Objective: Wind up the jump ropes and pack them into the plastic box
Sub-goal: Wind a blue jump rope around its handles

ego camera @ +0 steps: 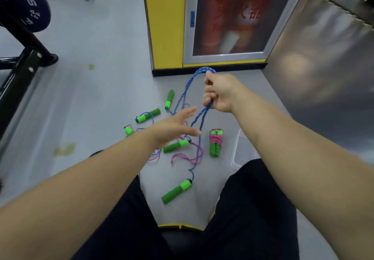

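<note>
Up above the floor, the right hand [219, 93] clenches doubled strands of the blue jump rope [199, 115], whose loop arches over its knuckles. Beside the hanging strands, the left hand [174, 127] hovers with fingers spread, holding nothing; its green handle [177, 191] lies below.

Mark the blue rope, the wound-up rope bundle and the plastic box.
blue rope [203, 69]: head view, top of its raised loop.
wound-up rope bundle [215, 139]: head view, on the pink winding.
plastic box [236, 150]: head view, on its clear wall.
</note>
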Demonstrator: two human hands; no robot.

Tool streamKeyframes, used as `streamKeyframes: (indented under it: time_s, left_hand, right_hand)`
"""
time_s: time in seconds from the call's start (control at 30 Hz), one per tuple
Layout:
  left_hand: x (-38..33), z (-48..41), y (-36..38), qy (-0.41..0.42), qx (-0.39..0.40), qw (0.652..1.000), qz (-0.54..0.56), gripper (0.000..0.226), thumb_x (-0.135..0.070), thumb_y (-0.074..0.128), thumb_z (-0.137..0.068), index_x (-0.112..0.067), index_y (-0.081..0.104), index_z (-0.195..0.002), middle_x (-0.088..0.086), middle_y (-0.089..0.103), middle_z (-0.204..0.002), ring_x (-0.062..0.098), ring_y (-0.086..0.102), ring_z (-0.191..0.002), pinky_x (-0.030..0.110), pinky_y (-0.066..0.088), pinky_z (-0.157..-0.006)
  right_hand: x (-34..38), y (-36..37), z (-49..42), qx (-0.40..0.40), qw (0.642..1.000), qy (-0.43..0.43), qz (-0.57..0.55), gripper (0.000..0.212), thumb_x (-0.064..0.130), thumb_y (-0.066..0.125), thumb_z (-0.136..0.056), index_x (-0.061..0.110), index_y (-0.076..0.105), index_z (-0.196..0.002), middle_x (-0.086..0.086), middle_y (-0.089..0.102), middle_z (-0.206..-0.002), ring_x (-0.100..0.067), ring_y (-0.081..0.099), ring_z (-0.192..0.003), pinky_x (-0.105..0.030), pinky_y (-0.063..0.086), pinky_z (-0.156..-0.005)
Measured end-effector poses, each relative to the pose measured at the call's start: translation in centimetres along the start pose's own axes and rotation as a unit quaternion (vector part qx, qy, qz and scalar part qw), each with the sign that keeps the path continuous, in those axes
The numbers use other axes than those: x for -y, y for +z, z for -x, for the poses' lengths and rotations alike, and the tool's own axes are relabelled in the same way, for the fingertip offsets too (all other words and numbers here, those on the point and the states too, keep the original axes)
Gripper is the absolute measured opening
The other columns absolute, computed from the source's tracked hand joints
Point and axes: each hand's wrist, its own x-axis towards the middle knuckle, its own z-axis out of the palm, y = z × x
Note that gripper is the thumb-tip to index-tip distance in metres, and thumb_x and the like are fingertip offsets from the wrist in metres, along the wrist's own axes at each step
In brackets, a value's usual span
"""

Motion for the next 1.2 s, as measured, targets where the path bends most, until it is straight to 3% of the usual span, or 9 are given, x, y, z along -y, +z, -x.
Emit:
streamKeyframes:
  time_s: [0.13,0.23,0.33,0.4,0.47,0.6,0.77,0.97,1.2]
  left_hand:
    - [-0.1,-1.6,3.2,-0.001,-0.018,0.98,-0.196,0.017,-0.036,0.061,-0.088,-0.021,0.061,-0.097,-0.006,0.065,-0.105,-0.006,0.058,-0.092,0.013,0.041,-0.086]
    - [1.8,-1.1,3.0,-0.055,-0.091,0.971,-0.212,0.04,-0.032,0.04,-0.099,-0.019,0.05,-0.063,0.0,0.056,-0.065,0.005,0.05,-0.053,0.018,0.042,-0.056]
    - [2.4,-0.6,1.7,-0.077,-0.169,0.981,-0.048,0.042,-0.036,0.036,-0.1,-0.017,0.041,-0.063,-0.003,0.044,-0.05,0.014,0.041,-0.045,0.023,0.038,-0.044]
    - [0.7,-1.1,2.1,-0.07,-0.178,0.981,0.03,0.043,-0.034,0.036,-0.1,-0.017,0.035,-0.061,-0.008,0.033,-0.037,0.012,0.03,-0.035,0.021,0.03,-0.04]
    - [-1.7,-1.5,3.0,-0.066,-0.156,0.984,0.06,0.041,-0.029,0.035,-0.1,-0.017,0.031,-0.06,-0.009,0.026,-0.034,0.01,0.021,-0.03,0.017,0.023,-0.038]
    - [-5.4,-1.7,3.5,-0.047,-0.105,0.988,0.101,0.04,-0.032,0.032,-0.101,-0.017,0.035,-0.065,-0.008,0.023,-0.036,0.008,0.018,-0.03,0.015,0.018,-0.037]
    - [-9.2,-0.9,2.7,0.022,-0.083,0.976,0.202,0.037,-0.032,0.03,-0.103,-0.012,0.048,-0.078,-0.005,0.033,-0.041,0.009,0.028,-0.035,0.015,0.029,-0.04]
    - [-5.5,0.5,-0.3,0.022,-0.074,0.992,0.099,0.03,-0.051,0.046,-0.092,-0.025,0.061,-0.095,-0.004,0.063,-0.089,0.011,0.057,-0.076,0.03,0.046,-0.077]
    - [4.0,2.6,2.4,-0.085,0.099,0.992,-0.005,0.045,-0.02,0.066,-0.085,-0.028,0.049,-0.126,-0.013,0.057,-0.122,-0.004,0.053,-0.11,0.012,0.046,-0.084]
  right_hand:
    - [1.9,0.6,0.3,-0.01,0.989,-0.01,-0.146,0.039,0.028,0.027,-0.102,0.015,0.035,-0.067,0.005,0.019,-0.033,-0.01,0.016,-0.027,-0.01,0.023,-0.037]
    - [2.9,-2.0,-0.1,-0.065,0.966,-0.033,-0.246,0.035,0.02,0.025,-0.102,0.013,0.037,-0.07,0.001,0.027,-0.036,-0.012,0.024,-0.03,-0.014,0.031,-0.038]
    - [0.9,-5.0,-0.1,-0.016,0.998,0.035,-0.055,0.037,0.041,0.032,-0.099,0.009,0.049,-0.104,-0.016,0.061,-0.09,-0.025,0.061,-0.08,-0.038,0.05,-0.078]
    - [-2.4,-5.9,0.2,0.056,0.983,0.109,0.139,0.062,0.053,0.039,-0.093,0.011,0.034,-0.138,-0.017,0.045,-0.136,-0.031,0.044,-0.127,-0.042,0.031,-0.109]
    - [-5.9,-5.7,0.7,0.145,0.961,0.119,0.203,0.064,0.051,0.052,-0.088,0.019,0.035,-0.141,-0.006,0.04,-0.144,-0.023,0.034,-0.135,-0.037,0.023,-0.113]
    - [-10.3,-3.8,2.3,0.32,0.913,0.119,0.224,0.061,0.03,0.063,-0.081,0.03,0.04,-0.137,0.014,0.044,-0.139,-0.006,0.034,-0.132,-0.035,0.021,-0.11]
    - [-12.3,-1.3,3.0,0.223,0.872,0.029,0.434,0.033,0.027,0.041,-0.098,0.012,0.058,-0.122,-0.007,0.062,-0.124,-0.015,0.057,-0.114,-0.026,0.041,-0.099]
    - [-7.0,-0.4,3.3,0.124,0.983,-0.004,0.136,0.036,0.032,0.031,-0.102,0.005,0.055,-0.107,-0.013,0.067,-0.082,-0.021,0.069,-0.064,-0.034,0.059,-0.064]
    - [-2.6,0.1,3.3,0.09,0.984,0.032,-0.15,0.038,0.032,0.022,-0.103,0.006,0.047,-0.09,-0.021,0.059,-0.085,-0.023,0.068,-0.051,-0.026,0.054,-0.043]
